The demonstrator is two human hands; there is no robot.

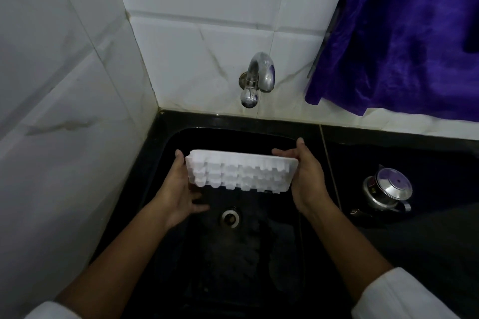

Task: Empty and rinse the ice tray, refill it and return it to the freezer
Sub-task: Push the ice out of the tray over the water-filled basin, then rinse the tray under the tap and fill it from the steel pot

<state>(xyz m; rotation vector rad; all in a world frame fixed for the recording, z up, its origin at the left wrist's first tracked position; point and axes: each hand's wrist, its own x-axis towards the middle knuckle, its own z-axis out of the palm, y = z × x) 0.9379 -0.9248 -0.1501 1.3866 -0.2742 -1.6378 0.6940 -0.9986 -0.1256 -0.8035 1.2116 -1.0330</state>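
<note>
Squarely above the black, smooth-walled rectangular sink (261, 261), a white moulded-plastic ice tray (241, 173) was held in the air by both hands. It was turned so that the blocky, rounded undersides of its cells faced the camera in rows. Its flat rim ran along the far long edge, nearer the back of the sink.

The left hand (178, 194) gripped the tray's left short end, thumb on the far rim and fingers curled beneath the cells. The right hand (308, 179) gripped the right short end, with its thumb raised above the corner and its fingers laid along the far rim. Pale cloth sleeves (401, 298) covered both arms near the front of the sink.

Below the tray, at the sink's floor, sat a round metal drain ring (230, 217); the dark floor around it looked wet and mottled. Behind the sink rose a wall of glossy white, faintly veined square tiles (194, 46). A curved chrome tap (259, 75) with a ball-shaped knob jutted from that wall over the sink's back edge.

Right of the sink lay a dark polished stone table (440, 235). On it stood a shiny, rounded steel pot with a domed lid (388, 189). Behind and to the right of the sink hung a purple velvety cloth (401, 33) in soft folds.
</note>
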